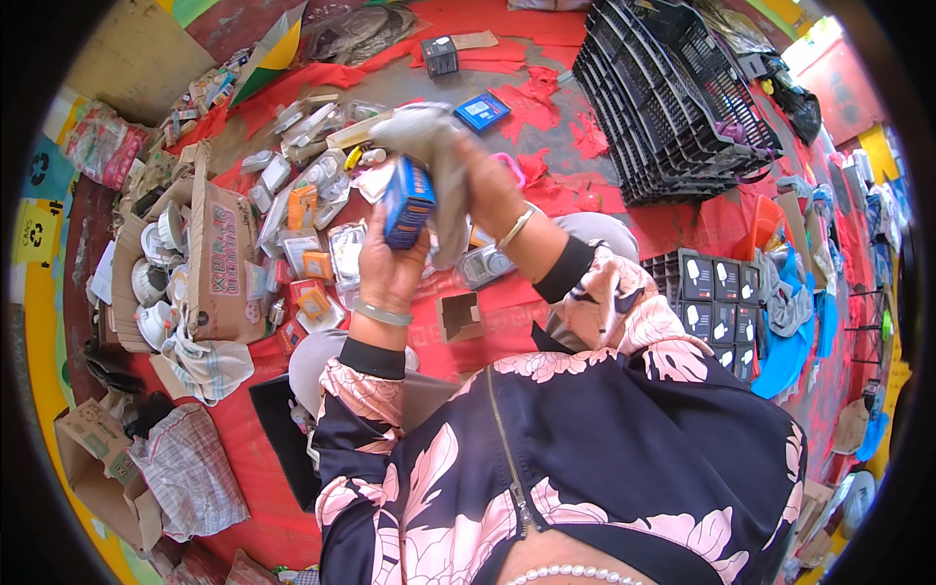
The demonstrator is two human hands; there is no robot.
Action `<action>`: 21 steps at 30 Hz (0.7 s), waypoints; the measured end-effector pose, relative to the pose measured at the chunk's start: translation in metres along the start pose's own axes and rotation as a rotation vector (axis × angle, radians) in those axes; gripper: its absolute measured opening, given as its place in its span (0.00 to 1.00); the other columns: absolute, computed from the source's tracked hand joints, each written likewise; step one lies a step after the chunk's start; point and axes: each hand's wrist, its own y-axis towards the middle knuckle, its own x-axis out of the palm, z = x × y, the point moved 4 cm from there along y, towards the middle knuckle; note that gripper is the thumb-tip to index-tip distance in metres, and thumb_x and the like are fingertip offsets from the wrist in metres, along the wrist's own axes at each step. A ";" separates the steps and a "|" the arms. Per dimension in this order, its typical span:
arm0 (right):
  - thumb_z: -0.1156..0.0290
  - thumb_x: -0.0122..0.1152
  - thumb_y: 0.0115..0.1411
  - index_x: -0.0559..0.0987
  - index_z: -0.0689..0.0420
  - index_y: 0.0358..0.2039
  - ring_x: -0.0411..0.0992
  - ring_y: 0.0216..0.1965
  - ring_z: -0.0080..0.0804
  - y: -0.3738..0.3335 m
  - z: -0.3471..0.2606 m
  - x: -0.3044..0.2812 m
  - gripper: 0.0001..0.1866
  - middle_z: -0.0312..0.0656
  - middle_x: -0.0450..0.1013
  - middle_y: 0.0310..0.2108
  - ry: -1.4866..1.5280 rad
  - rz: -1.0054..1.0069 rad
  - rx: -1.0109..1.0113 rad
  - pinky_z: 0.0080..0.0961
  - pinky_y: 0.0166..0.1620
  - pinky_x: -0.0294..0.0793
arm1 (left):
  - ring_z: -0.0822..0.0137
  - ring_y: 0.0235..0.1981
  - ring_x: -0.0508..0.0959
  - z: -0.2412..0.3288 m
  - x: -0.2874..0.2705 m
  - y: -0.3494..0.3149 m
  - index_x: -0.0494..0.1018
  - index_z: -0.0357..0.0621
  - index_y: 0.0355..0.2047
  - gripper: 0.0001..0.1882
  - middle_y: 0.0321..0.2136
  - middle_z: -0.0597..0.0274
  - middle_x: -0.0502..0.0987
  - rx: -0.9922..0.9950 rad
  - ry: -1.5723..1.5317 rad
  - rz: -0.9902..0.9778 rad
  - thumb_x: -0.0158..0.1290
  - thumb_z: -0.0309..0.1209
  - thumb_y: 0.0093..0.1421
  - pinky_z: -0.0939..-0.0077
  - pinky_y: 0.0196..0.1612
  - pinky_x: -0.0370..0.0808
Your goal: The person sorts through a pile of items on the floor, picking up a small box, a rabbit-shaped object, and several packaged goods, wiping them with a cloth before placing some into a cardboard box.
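A small blue box with some orange on it stands upright in my left hand, whose fingers are closed around its lower end. Against the box's right side, my right hand grips a greyish-beige cloth. Motion smears the cloth, and its upper part drapes over the top of the box. Below and around both hands lies a pile of small packaged goods, among them an orange box and a clear plastic pack. An open small brown box sits nearer to me.
Black crates are stacked at the back right. Rows of black boxes fill a crate on the right. To the left stands a cardboard carton beside white round lamps. Farther off lie a flat blue box and a dark box.
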 end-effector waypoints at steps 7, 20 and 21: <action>0.53 0.52 0.60 0.72 0.57 0.45 0.67 0.34 0.17 -0.015 0.015 0.014 0.22 0.33 0.70 0.35 -0.263 0.006 -0.274 0.16 0.38 0.68 | 0.69 0.34 0.76 -0.028 0.008 -0.007 0.67 0.45 0.42 0.15 0.35 0.64 0.75 -0.054 0.337 -0.116 0.39 0.42 0.65 0.75 0.34 0.75; 0.56 0.50 0.61 0.73 0.59 0.41 0.69 0.30 0.19 -0.008 0.023 -0.004 0.19 0.35 0.72 0.32 -0.233 0.048 -0.226 0.17 0.34 0.70 | 0.70 0.46 0.71 -0.037 0.019 -0.023 0.61 0.40 0.51 0.38 0.43 0.62 0.71 0.038 0.612 -0.286 0.39 0.62 0.55 0.74 0.51 0.67; 0.55 0.50 0.62 0.73 0.59 0.41 0.70 0.30 0.20 -0.009 0.024 -0.004 0.19 0.36 0.72 0.32 -0.238 0.053 -0.232 0.18 0.35 0.70 | 0.69 0.47 0.70 -0.038 0.026 -0.026 0.61 0.40 0.51 0.39 0.43 0.62 0.71 0.061 0.577 -0.303 0.42 0.63 0.54 0.73 0.52 0.67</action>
